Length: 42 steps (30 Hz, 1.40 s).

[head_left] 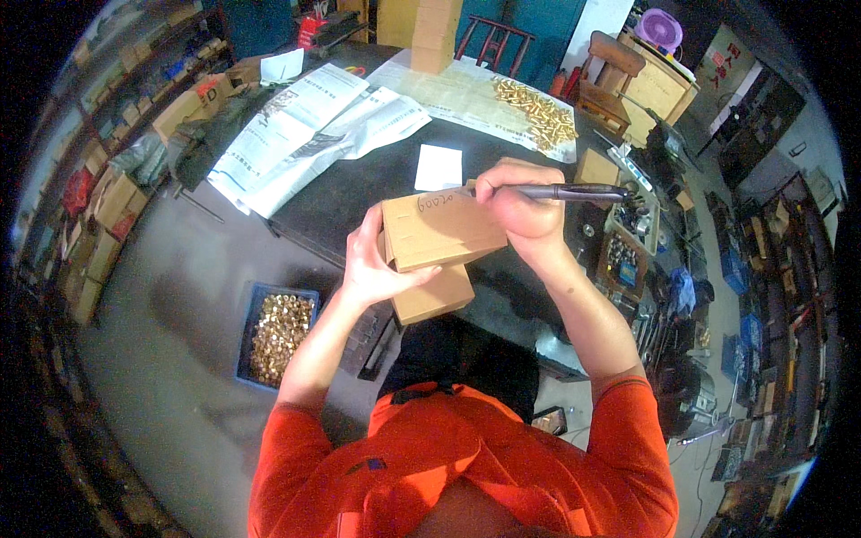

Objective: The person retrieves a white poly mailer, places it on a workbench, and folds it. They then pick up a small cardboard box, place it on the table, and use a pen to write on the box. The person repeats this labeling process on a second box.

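My left hand grips a small brown cardboard box by its left side, tilted toward me, the thumb along its near edge. In my right hand is a dark pen, with its tip at the box's upper face, where dark handwriting runs along the far edge. The pen's rear end points off to the right. Just below the held box is a second cardboard box, partly hidden by it. A small white paper square lies on the dark table just beyond the held box.
Newspaper sheets cover the table's left part. Many small brass fittings are heaped on paper at the far right, near a stack of cardboard boxes. A blue bin of brass parts stands on the floor at left. Trays of tools sit at right.
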{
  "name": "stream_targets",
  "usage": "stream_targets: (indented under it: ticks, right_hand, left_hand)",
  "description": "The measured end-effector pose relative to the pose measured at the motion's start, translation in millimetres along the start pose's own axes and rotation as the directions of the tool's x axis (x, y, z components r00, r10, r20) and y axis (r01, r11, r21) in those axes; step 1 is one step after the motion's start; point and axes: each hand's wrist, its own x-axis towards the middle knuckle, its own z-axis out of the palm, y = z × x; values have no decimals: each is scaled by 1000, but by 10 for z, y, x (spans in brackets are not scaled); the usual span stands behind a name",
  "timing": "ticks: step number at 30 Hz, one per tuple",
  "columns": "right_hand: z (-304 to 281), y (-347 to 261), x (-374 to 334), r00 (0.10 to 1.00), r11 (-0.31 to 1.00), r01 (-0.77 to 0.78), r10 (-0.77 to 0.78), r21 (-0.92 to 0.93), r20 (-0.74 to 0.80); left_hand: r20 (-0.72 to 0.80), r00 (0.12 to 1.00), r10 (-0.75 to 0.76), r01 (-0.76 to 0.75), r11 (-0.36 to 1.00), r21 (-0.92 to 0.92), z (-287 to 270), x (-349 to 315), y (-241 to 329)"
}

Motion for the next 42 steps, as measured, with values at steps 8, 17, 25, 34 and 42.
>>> stream_targets:
  ticks: [8,17,25,34,42]
  right_hand:
    - [-33,-35,-38,997,996,-73,74,48,-15]
    - [128,-88,-138,994,998,58,-57,-14,89]
    - [104,-131,-151,991,995,14,-27,98,131]
    - [101,-142,-172,980,997,-54,64,-56,189]
    - [111,-145,-152,992,1000,11,-10,-10,126]
  left_hand:
    - [-3,1000,8,-8,1000,-11,5,17,-15]
    - [16,1000,-23,23,1000,-12,-23,26,61]
    - [15,1000,-19,19,1000,-18,-32,24,88]
    - [22,997,-70,70,998,-4,-38,15,84]
    - [31,996,-89,90,994,-58,-15,3,55]
